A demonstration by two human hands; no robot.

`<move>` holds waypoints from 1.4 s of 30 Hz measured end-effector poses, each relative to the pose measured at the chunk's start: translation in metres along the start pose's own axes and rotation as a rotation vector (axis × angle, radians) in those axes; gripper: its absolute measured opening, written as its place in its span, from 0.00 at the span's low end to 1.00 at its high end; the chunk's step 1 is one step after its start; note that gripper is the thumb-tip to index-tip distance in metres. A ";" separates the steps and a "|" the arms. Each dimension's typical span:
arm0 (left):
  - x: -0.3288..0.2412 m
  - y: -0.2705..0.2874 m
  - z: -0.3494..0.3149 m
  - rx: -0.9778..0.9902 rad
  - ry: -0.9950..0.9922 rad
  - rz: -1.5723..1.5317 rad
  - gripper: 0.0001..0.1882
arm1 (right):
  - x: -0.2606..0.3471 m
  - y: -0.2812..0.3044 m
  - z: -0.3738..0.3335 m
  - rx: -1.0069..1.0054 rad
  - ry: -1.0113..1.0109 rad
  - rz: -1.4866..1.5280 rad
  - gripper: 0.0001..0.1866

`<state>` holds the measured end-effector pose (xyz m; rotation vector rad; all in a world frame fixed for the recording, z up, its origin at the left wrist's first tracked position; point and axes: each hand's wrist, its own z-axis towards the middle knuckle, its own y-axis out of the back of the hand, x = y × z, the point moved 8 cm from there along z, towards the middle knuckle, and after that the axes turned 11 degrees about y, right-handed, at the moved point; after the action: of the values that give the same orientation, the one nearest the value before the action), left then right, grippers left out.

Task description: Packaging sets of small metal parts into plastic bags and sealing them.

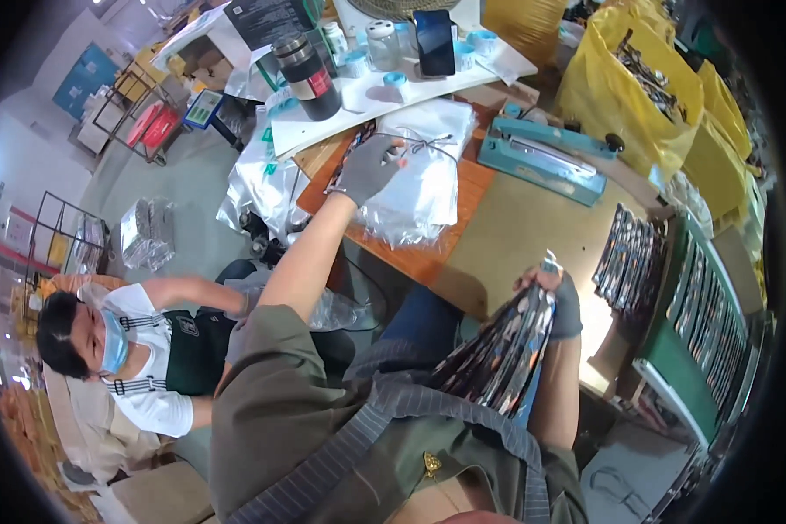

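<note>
My left hand (371, 170), in a grey glove with bare fingertips, reaches over a stack of clear plastic bags (424, 196). Its fingers are apart, and a thin dark cord (432, 142) lies by their tips. Closed around the top end of a bundle of long, thin, dark patterned strips (502, 354) is my right hand (550, 301), also gloved. The strips fan down toward my lap, with white and orange patches along them. What they are exactly cannot be made out.
A blue bag sealer (546, 157) stands behind the table. Similar strips lie in a pile (627, 262) and in a green tray (672, 367) at right. A white shelf (358, 103) bears a tumbler (310, 79), jars and a phone (434, 44). A masked person (140, 349) sits at left.
</note>
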<state>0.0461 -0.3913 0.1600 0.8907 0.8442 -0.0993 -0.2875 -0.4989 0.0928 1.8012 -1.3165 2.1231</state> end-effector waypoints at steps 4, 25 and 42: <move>0.079 -0.048 -0.001 0.174 0.115 0.336 0.11 | -0.014 -0.035 0.007 0.025 -0.017 0.000 0.12; -0.097 -0.097 -0.035 0.103 0.055 -0.541 0.10 | 0.043 -0.043 -0.040 -0.015 0.201 0.032 0.35; -0.213 -0.132 -0.070 0.269 -0.216 -0.383 0.13 | 0.034 -0.021 -0.026 0.047 0.204 0.034 0.26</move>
<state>-0.1956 -0.4812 0.1973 0.9391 0.8000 -0.6449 -0.3069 -0.4845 0.1339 1.5376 -1.2658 2.3019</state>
